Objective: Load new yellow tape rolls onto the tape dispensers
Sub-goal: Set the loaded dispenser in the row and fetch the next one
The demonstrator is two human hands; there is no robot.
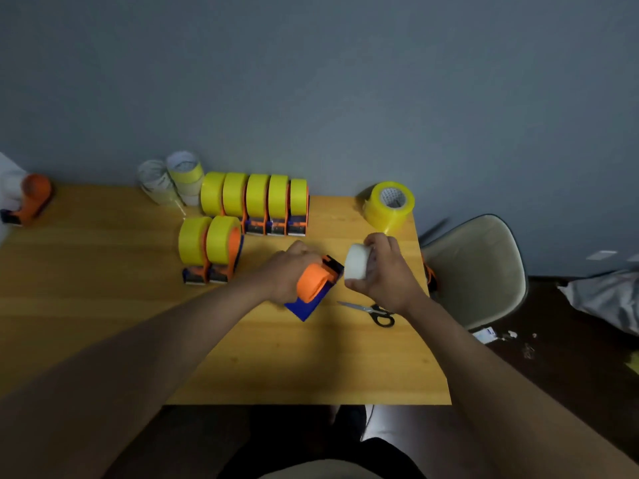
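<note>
My left hand (pixel 288 271) grips an orange and blue tape dispenser (pixel 316 283) held just above the wooden table (pixel 103 288); its spool carries no tape. Right beside it, my right hand (pixel 383 271) holds a white empty tape core (pixel 357 262). A stack of new yellow tape rolls (pixel 389 205) stands at the table's back right corner. Several dispensers loaded with yellow tape (pixel 256 202) stand in a row at the back, and two more loaded dispensers (pixel 211 247) stand in front of them.
Black-handled scissors (pixel 371 311) lie on the table near my right wrist. Empty white cores and thin rolls (pixel 173 181) are piled at the back by the wall. Another orange dispenser (pixel 33 198) sits at the far left. A beige chair (pixel 480 271) stands right of the table.
</note>
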